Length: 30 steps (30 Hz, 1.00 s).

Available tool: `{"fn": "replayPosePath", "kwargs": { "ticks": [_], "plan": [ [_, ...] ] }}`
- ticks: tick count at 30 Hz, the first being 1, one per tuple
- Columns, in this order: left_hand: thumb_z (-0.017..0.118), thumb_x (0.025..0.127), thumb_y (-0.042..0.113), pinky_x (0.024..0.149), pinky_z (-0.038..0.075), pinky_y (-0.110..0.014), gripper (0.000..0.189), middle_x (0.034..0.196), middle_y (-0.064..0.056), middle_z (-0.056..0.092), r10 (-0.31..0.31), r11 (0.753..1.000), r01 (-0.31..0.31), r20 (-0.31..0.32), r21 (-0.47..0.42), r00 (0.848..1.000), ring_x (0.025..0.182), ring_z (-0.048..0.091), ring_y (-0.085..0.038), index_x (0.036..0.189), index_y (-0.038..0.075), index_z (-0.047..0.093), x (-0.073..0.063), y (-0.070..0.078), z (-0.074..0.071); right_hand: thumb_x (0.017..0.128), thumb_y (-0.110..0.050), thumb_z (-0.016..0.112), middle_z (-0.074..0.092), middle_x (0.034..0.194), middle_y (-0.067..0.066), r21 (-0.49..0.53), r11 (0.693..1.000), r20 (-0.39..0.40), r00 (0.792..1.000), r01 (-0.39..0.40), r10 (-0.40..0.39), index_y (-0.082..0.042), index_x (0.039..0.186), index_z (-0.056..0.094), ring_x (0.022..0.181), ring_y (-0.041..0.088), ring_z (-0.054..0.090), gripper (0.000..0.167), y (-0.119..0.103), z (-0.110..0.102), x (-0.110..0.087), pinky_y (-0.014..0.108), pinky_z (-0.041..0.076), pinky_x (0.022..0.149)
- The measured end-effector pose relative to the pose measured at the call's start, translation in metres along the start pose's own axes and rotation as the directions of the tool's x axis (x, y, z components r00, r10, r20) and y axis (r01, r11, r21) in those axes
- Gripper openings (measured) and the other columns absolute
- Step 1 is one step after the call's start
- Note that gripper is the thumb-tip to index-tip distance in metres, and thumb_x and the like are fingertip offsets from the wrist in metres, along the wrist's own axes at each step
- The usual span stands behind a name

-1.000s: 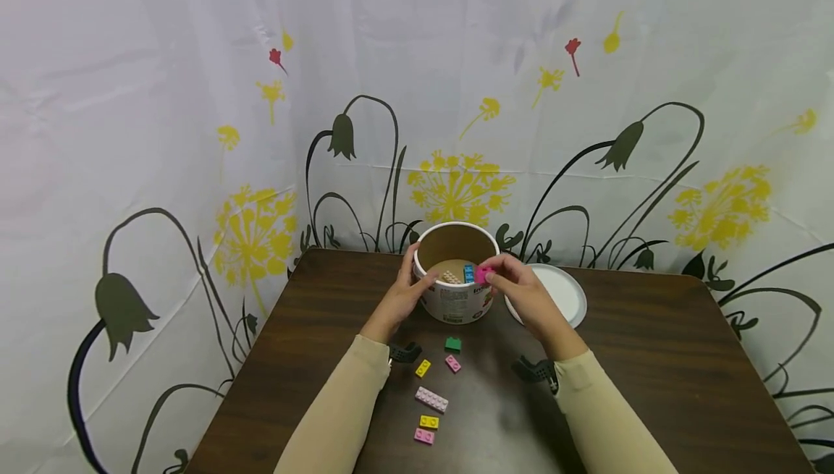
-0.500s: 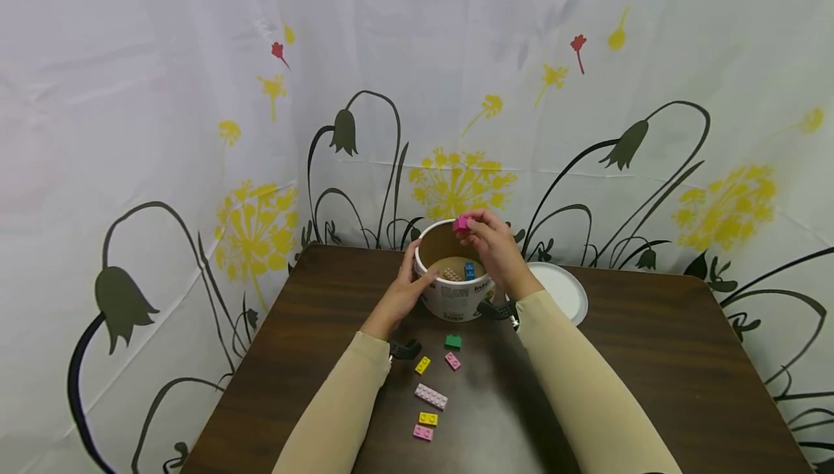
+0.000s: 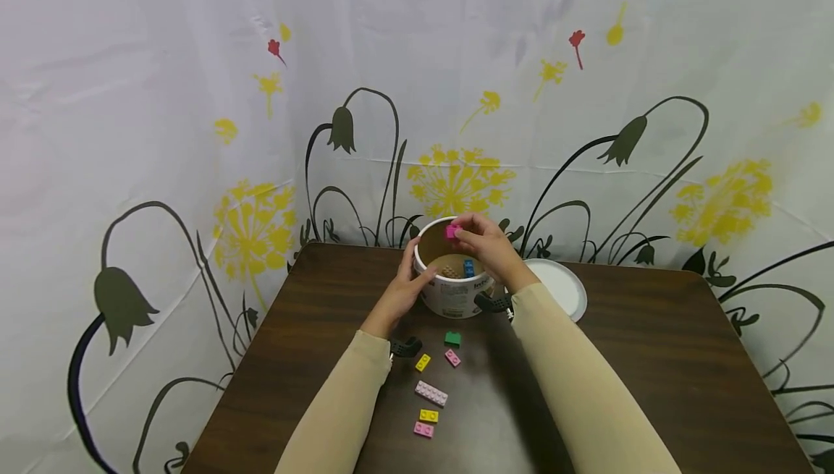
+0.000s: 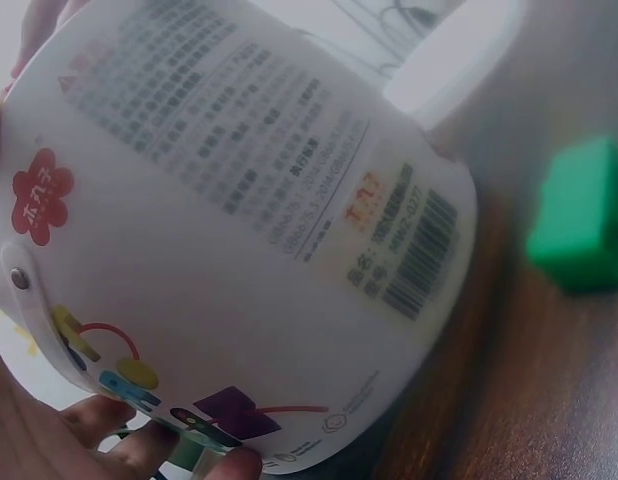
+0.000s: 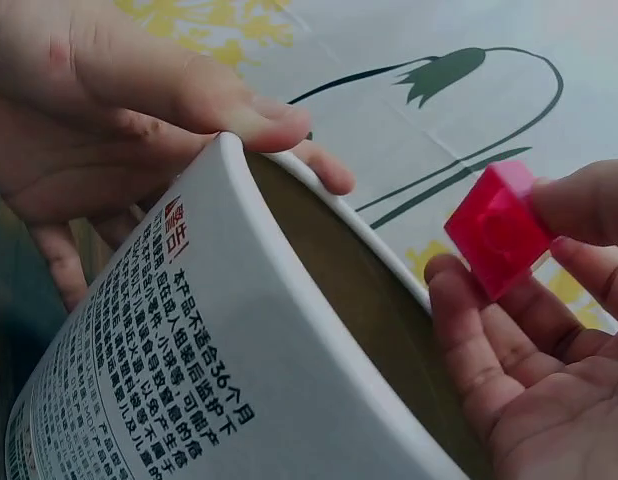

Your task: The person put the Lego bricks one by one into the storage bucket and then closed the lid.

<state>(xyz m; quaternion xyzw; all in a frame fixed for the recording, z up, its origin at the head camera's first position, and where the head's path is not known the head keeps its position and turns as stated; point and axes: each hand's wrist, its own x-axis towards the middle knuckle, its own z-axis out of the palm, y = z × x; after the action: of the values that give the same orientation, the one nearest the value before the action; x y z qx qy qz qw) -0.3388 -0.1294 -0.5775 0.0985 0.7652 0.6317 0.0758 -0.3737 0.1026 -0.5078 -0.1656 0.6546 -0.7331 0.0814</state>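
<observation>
A white round bucket (image 3: 455, 305) stands at the back of the table with its mouth tipped toward me. My left hand (image 3: 399, 299) grips its left side, thumb over the rim and fingers around the outer wall; the left wrist view shows the printed label and fingertips low on the wall. Over the bucket's opening, my right hand (image 3: 490, 248) pinches a bright pink toy brick (image 5: 496, 232) between thumb and fingers. Inside the bucket lie a blue brick (image 3: 469, 268) and a tan brick (image 3: 449, 272). The deeper interior is partly hidden.
A white lid (image 3: 560, 287) lies right of the bucket. In front of it are a green brick (image 3: 452, 339), a long pale pink brick (image 3: 431, 394), and several small yellow and pink ones. A patterned curtain (image 3: 521, 98) hangs behind the table.
The right hand has carried the bright pink brick from the near right rim up and leftward, then slightly lower over the opening. The left hand keeps its hold on the bucket.
</observation>
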Motion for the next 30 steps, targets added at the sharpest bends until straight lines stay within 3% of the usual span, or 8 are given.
{"fn": "replayPosePath", "kwargs": {
  "ticks": [4,12,18,21,23,28,30],
  "plan": [
    [0.07,0.102,0.059,0.133,0.022,-0.062,0.084,0.181,-0.006,0.021,0.008,1.0,-0.008,0.002,-0.002,1.0,0.166,0.023,-0.032,0.169,0.053,0.017,0.0029,-0.0019,0.0003,0.111,-0.004,0.06,0.064,0.134,0.011,-0.004,1.0,0.005,1.0,0.003,-0.002,0.007,0.141,0.056,0.116,0.014,0.07,0.032,0.0006,-0.0013,0.0018,0.056,0.048,0.121],
    [0.069,0.104,0.056,0.134,0.02,-0.063,0.083,0.181,-0.006,0.022,0.018,1.0,-0.018,0.004,-0.016,1.0,0.167,0.022,-0.032,0.17,0.049,0.018,0.0038,-0.0022,0.0009,0.109,0.0,0.062,0.063,0.138,0.02,-0.006,1.0,-0.009,1.0,-0.002,0.002,0.008,0.141,0.056,0.115,0.016,0.069,0.034,-0.0013,-0.0007,0.0002,0.056,0.049,0.119],
    [0.068,0.107,0.048,0.134,0.02,-0.063,0.082,0.18,-0.007,0.023,0.014,1.0,-0.013,0.01,-0.024,1.0,0.167,0.022,-0.034,0.171,0.048,0.016,0.0027,-0.004,0.0014,0.107,0.001,0.065,0.052,0.149,0.037,-0.036,0.999,-0.002,1.0,0.023,-0.023,0.01,0.141,0.055,0.129,0.035,0.063,0.037,0.002,-0.0002,0.0002,0.06,0.047,0.12],
    [0.066,0.108,0.045,0.134,0.02,-0.064,0.081,0.18,-0.008,0.021,0.013,0.999,-0.012,0.023,-0.03,1.0,0.168,0.02,-0.035,0.171,0.047,0.015,0.0021,-0.0047,0.001,0.107,0.001,0.065,0.058,0.142,0.031,-0.023,0.999,-0.001,1.0,0.028,-0.028,0.012,0.141,0.053,0.137,0.048,0.056,0.038,0.0029,-0.0001,-0.0001,0.064,0.044,0.122],
    [0.065,0.109,0.042,0.134,0.018,-0.064,0.081,0.181,-0.009,0.019,0.015,0.999,-0.014,0.028,-0.034,0.999,0.169,0.018,-0.035,0.172,0.046,0.014,0.0017,-0.0044,0.001,0.107,0.001,0.065,0.061,0.135,0.025,-0.017,0.999,-0.004,0.999,0.032,-0.032,0.013,0.14,0.053,0.139,0.053,0.054,0.037,0.0026,-0.0001,-0.0006,0.054,0.05,0.119],
    [0.062,0.111,0.033,0.136,0.015,-0.061,0.079,0.182,-0.008,0.018,0.022,0.999,-0.021,0.027,-0.031,0.999,0.169,0.017,-0.031,0.173,0.044,0.013,0.0034,-0.0044,0.0006,0.108,-0.001,0.064,0.065,0.123,0.013,-0.001,0.999,-0.003,0.999,0.034,-0.034,0.014,0.14,0.053,0.137,0.053,0.055,0.037,0.0015,-0.0011,-0.0002,0.04,0.057,0.112],
    [0.062,0.111,0.033,0.135,0.015,-0.062,0.079,0.182,-0.008,0.017,0.024,0.999,-0.023,0.026,-0.03,0.999,0.169,0.017,-0.032,0.172,0.045,0.014,0.0038,-0.0047,0.0004,0.109,-0.002,0.063,0.065,0.121,0.01,0.0,0.999,0.001,0.999,0.035,-0.035,0.015,0.142,0.051,0.134,0.048,0.06,0.039,0.0019,-0.0016,0.0001,0.045,0.055,0.115]
  ]
}}
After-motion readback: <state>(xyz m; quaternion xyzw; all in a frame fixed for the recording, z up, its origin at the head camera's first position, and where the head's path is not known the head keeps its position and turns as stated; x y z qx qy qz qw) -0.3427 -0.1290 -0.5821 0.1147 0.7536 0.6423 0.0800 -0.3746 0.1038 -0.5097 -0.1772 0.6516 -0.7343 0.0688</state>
